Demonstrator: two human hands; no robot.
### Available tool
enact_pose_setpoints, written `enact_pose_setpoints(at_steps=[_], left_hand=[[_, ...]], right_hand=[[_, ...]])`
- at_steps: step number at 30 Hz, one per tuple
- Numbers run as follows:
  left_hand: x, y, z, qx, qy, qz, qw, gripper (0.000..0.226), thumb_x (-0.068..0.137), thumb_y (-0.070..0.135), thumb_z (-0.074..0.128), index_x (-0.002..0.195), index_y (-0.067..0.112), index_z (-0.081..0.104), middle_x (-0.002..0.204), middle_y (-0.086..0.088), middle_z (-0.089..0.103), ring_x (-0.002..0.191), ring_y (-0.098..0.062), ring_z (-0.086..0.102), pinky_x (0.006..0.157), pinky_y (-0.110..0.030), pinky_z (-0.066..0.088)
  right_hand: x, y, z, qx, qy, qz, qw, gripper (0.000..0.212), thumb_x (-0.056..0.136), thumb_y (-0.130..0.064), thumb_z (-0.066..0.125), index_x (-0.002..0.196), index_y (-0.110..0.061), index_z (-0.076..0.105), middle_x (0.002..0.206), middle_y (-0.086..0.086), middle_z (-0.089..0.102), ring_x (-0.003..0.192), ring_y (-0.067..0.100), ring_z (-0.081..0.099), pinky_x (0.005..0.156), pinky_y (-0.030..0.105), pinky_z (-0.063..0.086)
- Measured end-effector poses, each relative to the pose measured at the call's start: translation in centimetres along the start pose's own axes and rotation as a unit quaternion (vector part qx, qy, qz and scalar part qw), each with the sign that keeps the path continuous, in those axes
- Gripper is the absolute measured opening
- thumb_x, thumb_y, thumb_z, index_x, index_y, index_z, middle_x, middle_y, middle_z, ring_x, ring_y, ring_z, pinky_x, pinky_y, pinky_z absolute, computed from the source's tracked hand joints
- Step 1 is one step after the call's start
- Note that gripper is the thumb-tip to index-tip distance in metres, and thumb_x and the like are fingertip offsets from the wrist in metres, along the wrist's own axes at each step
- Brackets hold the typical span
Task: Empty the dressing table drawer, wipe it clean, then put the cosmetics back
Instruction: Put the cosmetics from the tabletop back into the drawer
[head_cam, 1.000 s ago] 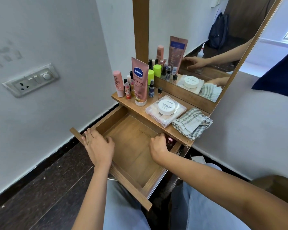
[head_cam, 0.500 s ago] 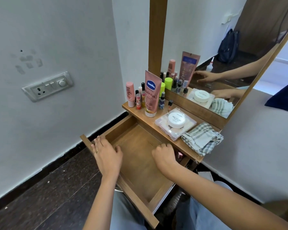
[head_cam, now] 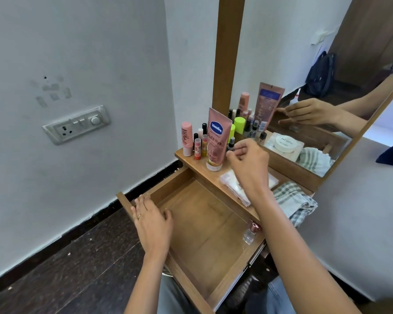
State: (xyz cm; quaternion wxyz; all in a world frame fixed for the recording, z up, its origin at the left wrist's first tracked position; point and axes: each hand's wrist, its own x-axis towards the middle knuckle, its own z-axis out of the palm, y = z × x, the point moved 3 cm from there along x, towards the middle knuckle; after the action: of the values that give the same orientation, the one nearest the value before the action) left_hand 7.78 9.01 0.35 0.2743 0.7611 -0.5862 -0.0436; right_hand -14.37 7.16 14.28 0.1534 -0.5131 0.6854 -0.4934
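Wooden dressing-table drawer [head_cam: 204,243], brown laminate, pulled out from under the shelf and open side up. Its long axis runs parallel to the shelf edge, from far left to near right in my view, and its front panel faces down-left toward the dark floor. Contents: one small clear glass bottle with a rose-gold cap [head_cam: 251,232], set against the right wall close under the shelf edge, cap uppermost and tipped slightly toward the shelf; the other boards of the drawer floor show bare. My left hand [head_cam: 152,220] rests on the front panel near its left corner, fingers straight and pressed together over the rim, thumb lying inside. My right hand [head_cam: 247,164] is raised over the wooden shelf [head_cam: 192,163], fingers loosely curled, fingertips just beside a small dark-capped bottle [head_cam: 231,143]; whether they pinch it I cannot tell. Shelf holdings, left to right: a pale pink cylindrical bottle [head_cam: 186,138], several slim lip-balm sticks [head_cam: 197,148], a tall pink Vaseline tube [head_cam: 217,141] standing on its white cap, a lime-green capped bottle [head_cam: 233,131] behind it, a clear plastic packet of white pads [head_cam: 233,185] partly under my wrist, and a folded grey-and-white checked cloth [head_cam: 293,202] at the right end. A wood-framed mirror [head_cam: 327,64] stands behind.
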Motion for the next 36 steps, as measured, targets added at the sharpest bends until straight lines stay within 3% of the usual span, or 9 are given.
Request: enact_pose_setpoints(at_steps=[6, 10, 15, 19, 26, 32, 36], left_hand=[[0.1, -0.1, 0.3, 0.01, -0.007, 0.005, 1.0, 0.061, 0.082, 0.016, 0.064, 0.135, -0.005, 0.041, 0.14, -0.021, 0.046, 0.138, -0.032, 0.033, 0.117, -0.04, 0.012], [0.0, 0.0, 0.2, 0.012, -0.009, 0.007, 1.0, 0.061, 0.082, 0.016, 0.064, 0.135, -0.005, 0.041, 0.139, -0.021, 0.046, 0.137, -0.032, 0.034, 0.117, -0.042, 0.014], [0.0, 0.0, 0.1, 0.009, -0.012, 0.007, 1.0, 0.058, 0.08, 0.012, 0.065, 0.131, -0.007, 0.045, 0.136, -0.023, 0.049, 0.136, -0.035, 0.036, 0.117, -0.044, 0.016], [-0.1, 0.1, 0.0, 0.007, -0.013, 0.007, 1.0, 0.058, 0.08, 0.012, 0.066, 0.13, -0.007, 0.046, 0.136, -0.023, 0.049, 0.135, -0.034, 0.036, 0.117, -0.044, 0.016], [-0.1, 0.1, 0.2, 0.012, -0.013, 0.008, 1.0, 0.06, 0.081, 0.015, 0.067, 0.132, -0.005, 0.044, 0.137, -0.022, 0.048, 0.136, -0.034, 0.036, 0.116, -0.042, 0.014], [0.0, 0.2, -0.1, 0.011, -0.014, 0.005, 1.0, 0.059, 0.081, 0.015, 0.067, 0.132, -0.005, 0.045, 0.137, -0.022, 0.048, 0.136, -0.033, 0.036, 0.117, -0.042, 0.014], [0.0, 0.2, 0.0, 0.017, -0.011, 0.01, 1.0, 0.058, 0.08, 0.014, 0.068, 0.13, -0.006, 0.046, 0.134, -0.023, 0.051, 0.134, -0.034, 0.039, 0.116, -0.044, 0.017]], right_hand=[[6.4, -0.2, -1.6, -0.043, 0.054, -0.071, 0.995, 0.014, 0.088, -0.007, 0.061, 0.1, -0.012, 0.066, 0.089, -0.002, 0.065, 0.079, 0.008, 0.059, 0.077, 0.027, 0.054], [12.3, -0.1, 0.2, -0.174, -0.044, -0.108, 0.978, 0.022, 0.088, -0.007, 0.061, 0.106, -0.016, 0.069, 0.106, 0.004, 0.069, 0.096, 0.02, 0.064, 0.086, 0.041, 0.055], [15.6, -0.2, 2.4, -0.286, -0.173, -0.127, 0.934, 0.021, 0.087, -0.011, 0.063, 0.106, -0.012, 0.07, 0.106, 0.007, 0.07, 0.091, 0.021, 0.065, 0.083, 0.037, 0.056], [15.8, -1.0, 2.6, -0.257, -0.186, -0.132, 0.939, 0.022, 0.084, -0.006, 0.065, 0.104, -0.012, 0.072, 0.104, 0.005, 0.07, 0.089, 0.017, 0.064, 0.083, 0.033, 0.056], [13.1, 1.1, 1.0, -0.247, -0.161, -0.056, 0.954, 0.016, 0.08, -0.005, 0.071, 0.092, -0.015, 0.074, 0.097, 0.003, 0.068, 0.085, 0.018, 0.063, 0.081, 0.036, 0.057], [11.8, 2.3, 1.9, -0.26, -0.223, -0.036, 0.939, 0.034, 0.073, -0.011, 0.08, 0.105, -0.018, 0.07, 0.106, 0.004, 0.066, 0.086, 0.019, 0.065, 0.077, 0.037, 0.058], [12.5, 2.6, 1.6, -0.243, -0.175, -0.04, 0.953, 0.025, 0.08, -0.005, 0.072, 0.101, -0.017, 0.072, 0.104, 0.002, 0.068, 0.09, 0.017, 0.063, 0.08, 0.037, 0.057]])
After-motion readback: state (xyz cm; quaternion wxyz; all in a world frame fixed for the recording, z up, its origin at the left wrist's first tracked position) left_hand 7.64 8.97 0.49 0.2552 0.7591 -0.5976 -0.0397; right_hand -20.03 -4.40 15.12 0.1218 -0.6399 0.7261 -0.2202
